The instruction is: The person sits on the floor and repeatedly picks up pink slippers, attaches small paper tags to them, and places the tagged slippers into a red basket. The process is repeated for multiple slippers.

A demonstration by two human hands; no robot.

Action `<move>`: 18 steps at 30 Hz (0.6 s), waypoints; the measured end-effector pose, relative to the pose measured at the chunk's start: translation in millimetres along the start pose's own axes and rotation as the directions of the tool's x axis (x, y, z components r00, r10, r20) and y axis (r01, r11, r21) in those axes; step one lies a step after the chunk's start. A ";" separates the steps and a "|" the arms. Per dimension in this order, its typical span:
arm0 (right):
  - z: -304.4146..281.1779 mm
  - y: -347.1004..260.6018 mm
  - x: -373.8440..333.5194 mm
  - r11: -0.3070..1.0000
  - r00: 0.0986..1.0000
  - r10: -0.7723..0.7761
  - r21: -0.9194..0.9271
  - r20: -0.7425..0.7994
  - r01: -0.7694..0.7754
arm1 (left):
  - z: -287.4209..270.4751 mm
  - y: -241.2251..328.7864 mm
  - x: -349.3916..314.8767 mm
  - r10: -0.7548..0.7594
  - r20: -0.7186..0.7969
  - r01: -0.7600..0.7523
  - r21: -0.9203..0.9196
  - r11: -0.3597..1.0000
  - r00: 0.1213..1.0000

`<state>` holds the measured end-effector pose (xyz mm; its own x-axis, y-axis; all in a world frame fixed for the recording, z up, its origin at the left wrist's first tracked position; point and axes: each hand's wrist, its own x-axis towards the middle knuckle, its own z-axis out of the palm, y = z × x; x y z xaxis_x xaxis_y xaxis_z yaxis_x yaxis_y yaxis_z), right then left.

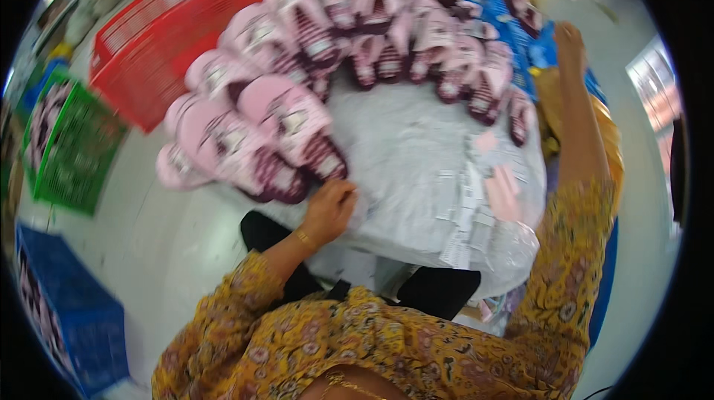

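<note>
head view | pink slippers [286, 110] curve across the worktop [401, 158], nearest ones just beside my left hand [331, 212], curled, whether pinching i can't tell | right hand [570, 44] stretched far right, closure unclear | slippers look light, soft, squashable; i'd hold their sides

1. Slippers [286, 114]: pale pink fronts, dark and white markings; insides striped maroon and pink; edges dark maroon.
2. Table cover [401, 155]: white.
3. Cards [503, 195]: pale pink.
4. Paper strips [462, 218]: white, dark print.
5. Shirt [327, 340]: mustard yellow, allover floral, reddish and cream.
6. Trousers [439, 290]: black.
7. Red basket [163, 58]; green basket [78, 147]; blue basket [85, 326].
8. Bracelet [304, 237]: gold.
9. Floor [175, 214]: pale grey.
</note>
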<state>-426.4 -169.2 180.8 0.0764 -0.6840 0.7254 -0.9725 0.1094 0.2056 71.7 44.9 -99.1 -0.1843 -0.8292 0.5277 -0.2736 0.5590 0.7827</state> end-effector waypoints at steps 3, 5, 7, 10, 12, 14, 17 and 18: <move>6.5 -99.3 -73.0 0.455 0.853 0.150 0.731 0.500 -0.509 | 0.8 -1.8 -1.0 0.026 -0.007 -0.026 -0.042 0.999 1.000; 6.6 -182.8 -125.6 0.206 0.840 0.020 0.820 0.542 -0.534 | -1.7 -5.8 -2.0 0.059 -0.017 -0.059 -0.035 0.998 0.998; -29.6 -270.6 -159.1 0.234 0.820 -0.112 0.816 0.562 -0.528 | -9.9 -1.4 -5.4 0.024 -0.013 -0.025 -0.084 0.996 1.000; -70.6 -356.9 -195.1 0.321 0.663 -0.449 0.801 0.599 -0.506 | -29.4 8.2 -12.1 0.150 -0.114 -0.151 0.001 0.988 0.982; -70.3 -393.2 -217.8 0.245 0.723 -0.484 0.870 0.493 -0.428 | -52.6 16.2 -23.3 0.245 -0.196 -0.221 0.133 0.966 0.950; -85.3 -424.4 -216.4 0.315 0.789 -0.446 0.900 0.422 -0.302 | -89.4 30.8 -27.9 0.353 -0.281 -0.270 0.295 0.917 0.892; -82.6 -460.7 -225.9 0.334 0.905 -0.329 0.930 0.269 -0.155 | -125.0 17.3 -29.8 0.254 -0.595 0.068 0.464 0.883 0.763; -80.9 -470.0 -224.9 0.310 0.942 -0.268 0.944 0.202 -0.115 | -138.7 9.6 -20.9 0.144 -0.680 0.144 0.348 0.926 0.719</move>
<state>31.3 -8.5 -25.9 0.2878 -0.8196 0.4954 -0.5179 -0.5683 -0.6393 203.8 67.6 -56.8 0.4698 -0.5160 0.7163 -0.6090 0.3980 0.6861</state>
